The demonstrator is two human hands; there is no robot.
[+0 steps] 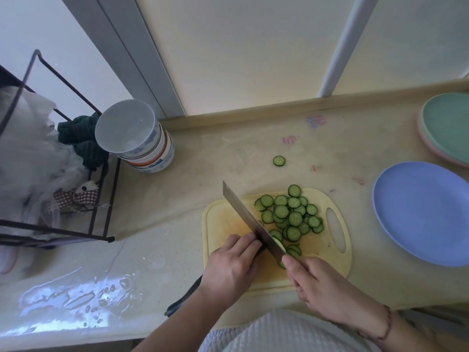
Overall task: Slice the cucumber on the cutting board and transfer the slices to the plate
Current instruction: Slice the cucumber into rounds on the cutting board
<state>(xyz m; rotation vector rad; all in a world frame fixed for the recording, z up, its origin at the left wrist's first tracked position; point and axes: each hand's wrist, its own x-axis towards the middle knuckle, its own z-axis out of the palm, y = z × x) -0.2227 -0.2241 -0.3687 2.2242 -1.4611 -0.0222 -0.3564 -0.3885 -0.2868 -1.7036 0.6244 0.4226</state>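
Countertop [228, 153], beige, is lying wet left of the left hand [231, 268]. Blue plate [421, 214] is sitting empty, right of the fingers. Cutting board [340, 265] is carrying slices [291, 217] beyond the right hand [322, 288], gripping the knife [251, 222]. Left fingers are curling, pressed together, over the cucumber [261, 248].

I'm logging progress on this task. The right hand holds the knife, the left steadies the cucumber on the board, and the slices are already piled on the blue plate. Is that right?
Not quite. The head view shows the slices piled on the board, not on the blue plate, which holds none. One slice lies on the counter. The rest holds: right hand on the knife, left hand on the cucumber.
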